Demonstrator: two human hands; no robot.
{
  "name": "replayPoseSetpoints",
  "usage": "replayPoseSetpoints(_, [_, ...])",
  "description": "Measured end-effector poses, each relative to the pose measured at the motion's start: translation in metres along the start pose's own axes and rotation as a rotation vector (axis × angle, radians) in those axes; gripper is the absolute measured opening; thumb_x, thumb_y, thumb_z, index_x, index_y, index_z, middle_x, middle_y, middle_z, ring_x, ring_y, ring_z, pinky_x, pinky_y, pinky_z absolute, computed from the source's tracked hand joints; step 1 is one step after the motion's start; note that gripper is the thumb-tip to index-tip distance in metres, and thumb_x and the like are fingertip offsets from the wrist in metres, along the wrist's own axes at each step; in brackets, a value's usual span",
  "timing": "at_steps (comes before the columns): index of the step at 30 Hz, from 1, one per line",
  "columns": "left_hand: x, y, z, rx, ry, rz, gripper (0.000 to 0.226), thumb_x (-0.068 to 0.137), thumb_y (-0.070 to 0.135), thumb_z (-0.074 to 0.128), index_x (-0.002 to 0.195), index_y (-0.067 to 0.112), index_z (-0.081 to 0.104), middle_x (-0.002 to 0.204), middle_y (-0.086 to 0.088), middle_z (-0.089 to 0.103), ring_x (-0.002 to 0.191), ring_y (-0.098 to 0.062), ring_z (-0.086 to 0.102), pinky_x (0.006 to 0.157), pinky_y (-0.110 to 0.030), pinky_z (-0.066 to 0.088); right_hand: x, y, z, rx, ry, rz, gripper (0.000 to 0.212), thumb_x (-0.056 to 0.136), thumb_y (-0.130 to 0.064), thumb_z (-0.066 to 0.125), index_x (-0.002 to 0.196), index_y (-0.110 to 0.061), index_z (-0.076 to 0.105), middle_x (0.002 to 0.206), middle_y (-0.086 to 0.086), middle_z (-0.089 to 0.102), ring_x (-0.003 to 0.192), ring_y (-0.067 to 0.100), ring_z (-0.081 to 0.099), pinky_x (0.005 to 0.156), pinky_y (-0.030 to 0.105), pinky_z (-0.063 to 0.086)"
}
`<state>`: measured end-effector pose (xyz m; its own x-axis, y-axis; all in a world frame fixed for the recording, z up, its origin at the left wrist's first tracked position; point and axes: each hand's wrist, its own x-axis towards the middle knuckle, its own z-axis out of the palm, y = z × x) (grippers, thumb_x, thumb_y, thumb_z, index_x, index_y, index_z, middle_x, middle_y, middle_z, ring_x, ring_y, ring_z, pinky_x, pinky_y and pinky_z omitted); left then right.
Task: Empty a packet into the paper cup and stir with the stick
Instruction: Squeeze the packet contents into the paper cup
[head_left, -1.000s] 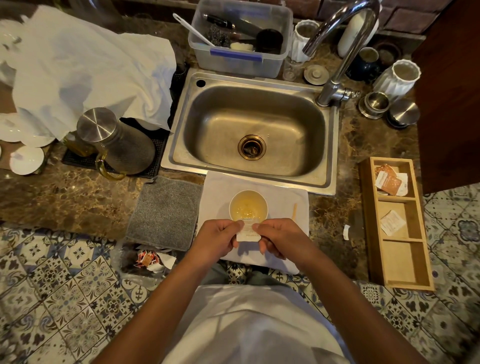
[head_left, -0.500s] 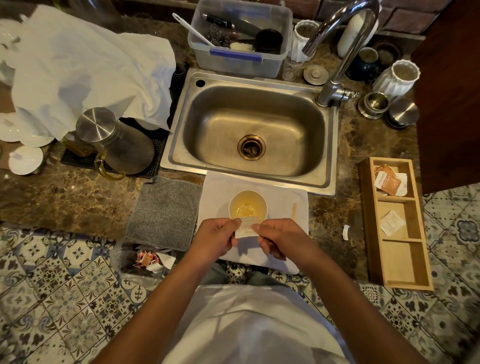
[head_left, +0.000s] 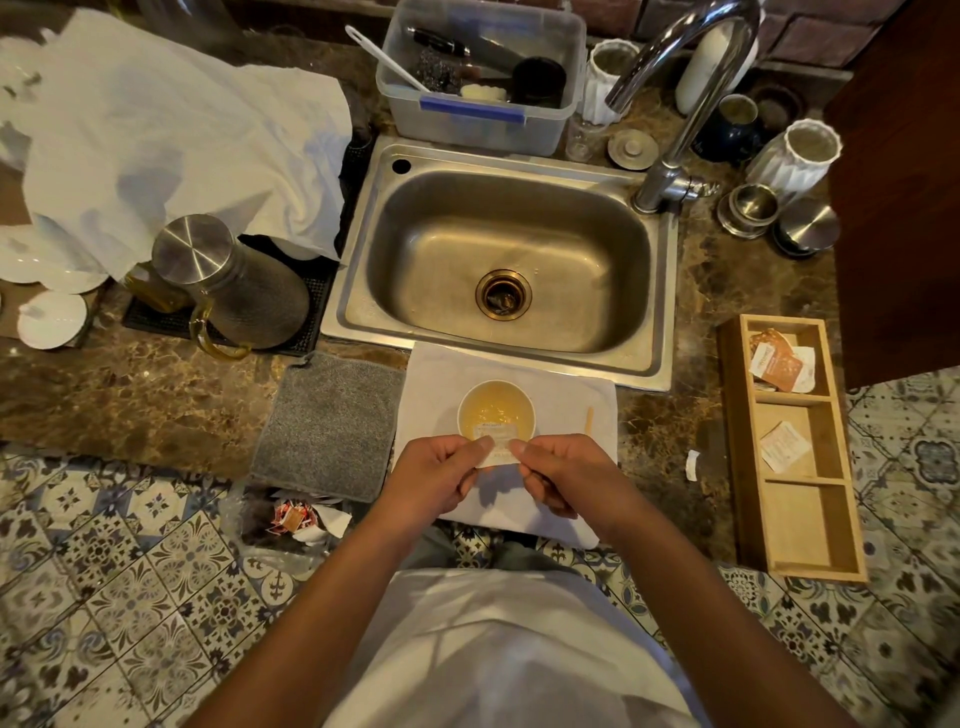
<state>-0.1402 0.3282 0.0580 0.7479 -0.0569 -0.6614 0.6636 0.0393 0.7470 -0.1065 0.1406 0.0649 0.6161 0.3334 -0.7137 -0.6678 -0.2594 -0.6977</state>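
Note:
A white paper cup (head_left: 496, 402) with pale yellow liquid stands on a white cloth (head_left: 566, 395) in front of the sink. A small white packet (head_left: 497, 441) is held over the cup's near rim, pinched on its left side by my left hand (head_left: 434, 475) and on its right side by my right hand (head_left: 563, 475). The fingers hide the packet's lower edge. A thin wooden stick (head_left: 589, 420) lies on the cloth just right of the cup, partly hidden behind my right hand.
The steel sink (head_left: 506, 260) and tap (head_left: 675, 104) lie behind the cup. A grey mat (head_left: 332, 421) is to the left, with a metal jug (head_left: 234, 280) beyond it. A wooden tray (head_left: 792, 447) with packets sits right. Used wrappers (head_left: 298, 519) lie at lower left.
Both hands have nudged the packet slightly up and over the cup's near rim, with fingertips drawn closer together on it. The cup and stick have not moved.

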Motion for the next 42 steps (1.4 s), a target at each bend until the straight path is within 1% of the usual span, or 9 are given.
replayPoseSetpoints(8, [0.001, 0.002, 0.001, -0.028, 0.014, 0.025, 0.043, 0.093, 0.032, 0.069, 0.055, 0.015, 0.059, 0.051, -0.005, 0.041, 0.042, -0.012, 0.024, 0.042, -0.021, 0.021, 0.004, 0.004, -0.005, 0.186, -0.056, -0.012, 0.043, 0.101, -0.029, 0.06, 0.061, -0.014, 0.059, 0.047, 0.001, 0.046, 0.039, 0.012, 0.026, 0.044, 0.024, 0.018])
replayPoseSetpoints(13, [0.002, 0.001, 0.001, -0.009, 0.009, 0.061, 0.037, 0.092, 0.028, 0.071, 0.057, 0.019, 0.066, 0.055, -0.009, 0.043, 0.044, -0.012, 0.027, 0.044, -0.022, 0.022, 0.005, 0.003, -0.006, 0.231, -0.057, 0.002, 0.042, 0.101, -0.031, 0.061, 0.062, -0.014, 0.057, 0.048, 0.001, 0.044, 0.039, 0.012, 0.026, 0.041, 0.023, 0.018])
replayPoseSetpoints(17, [0.003, 0.001, 0.001, 0.025, -0.037, 0.067, 0.033, 0.092, 0.025, 0.071, 0.061, 0.017, 0.069, 0.054, -0.009, 0.042, 0.043, -0.011, 0.028, 0.042, -0.021, 0.024, 0.004, 0.0, -0.005, 0.206, 0.002, -0.023, 0.055, 0.103, -0.03, 0.058, 0.048, -0.023, 0.055, 0.048, -0.001, 0.035, 0.042, 0.012, 0.021, 0.04, 0.022, 0.019])
replayPoseSetpoints(23, [0.006, -0.002, 0.004, -0.043, -0.02, 0.014, 0.036, 0.094, 0.03, 0.066, 0.078, -0.002, 0.065, 0.054, -0.005, 0.043, 0.042, -0.01, 0.026, 0.041, -0.021, 0.021, 0.005, -0.001, -0.006, 0.196, -0.008, -0.011, 0.048, 0.1, -0.027, 0.062, 0.052, -0.023, 0.059, 0.049, -0.002, 0.032, 0.044, 0.014, 0.018, 0.044, 0.026, 0.014])
replayPoseSetpoints(26, [0.007, -0.003, 0.006, -0.063, -0.027, -0.009, 0.034, 0.096, 0.029, 0.064, 0.076, 0.0, 0.063, 0.052, -0.002, 0.044, 0.043, -0.011, 0.026, 0.044, -0.023, 0.019, 0.006, -0.002, -0.007, 0.168, -0.012, 0.005, 0.045, 0.099, -0.024, 0.064, 0.055, -0.022, 0.061, 0.048, -0.003, 0.032, 0.044, 0.013, 0.019, 0.045, 0.026, 0.014])
replayPoseSetpoints(29, [0.007, -0.004, 0.006, -0.094, -0.047, -0.026, 0.034, 0.096, 0.031, 0.064, 0.076, 0.004, 0.062, 0.053, -0.001, 0.044, 0.043, -0.011, 0.025, 0.044, -0.023, 0.019, 0.005, -0.003, -0.007, 0.176, -0.001, -0.003, 0.047, 0.099, -0.029, 0.065, 0.052, -0.021, 0.06, 0.048, 0.0, 0.035, 0.042, 0.015, 0.02, 0.044, 0.026, 0.015])
replayPoseSetpoints(34, [0.007, -0.001, 0.002, -0.158, -0.055, -0.06, 0.039, 0.099, 0.032, 0.06, 0.064, 0.014, 0.058, 0.052, -0.002, 0.041, 0.04, -0.011, 0.026, 0.045, -0.024, 0.018, 0.004, -0.006, -0.001, 0.029, 0.169, -0.071, 0.046, 0.098, -0.029, 0.066, 0.057, -0.011, 0.058, 0.044, 0.001, 0.044, 0.04, 0.015, 0.032, 0.039, 0.022, 0.027])
replayPoseSetpoints(38, [0.007, 0.0, 0.002, -0.176, -0.056, -0.096, 0.037, 0.1, 0.029, 0.057, 0.068, 0.011, 0.059, 0.052, -0.004, 0.042, 0.039, -0.012, 0.028, 0.045, -0.024, 0.018, 0.001, -0.006, 0.0, 0.011, 0.116, -0.091, 0.045, 0.1, -0.029, 0.063, 0.059, -0.01, 0.059, 0.047, 0.006, 0.044, 0.042, 0.017, 0.034, 0.044, 0.027, 0.028])
replayPoseSetpoints(42, [0.006, -0.001, 0.004, -0.16, -0.052, -0.124, 0.039, 0.099, 0.028, 0.058, 0.064, 0.013, 0.06, 0.051, -0.004, 0.043, 0.038, -0.013, 0.028, 0.047, -0.026, 0.018, -0.001, -0.006, -0.003, -0.021, 0.111, -0.087, 0.046, 0.1, -0.029, 0.063, 0.058, -0.012, 0.058, 0.048, 0.006, 0.044, 0.043, 0.017, 0.033, 0.044, 0.027, 0.028])
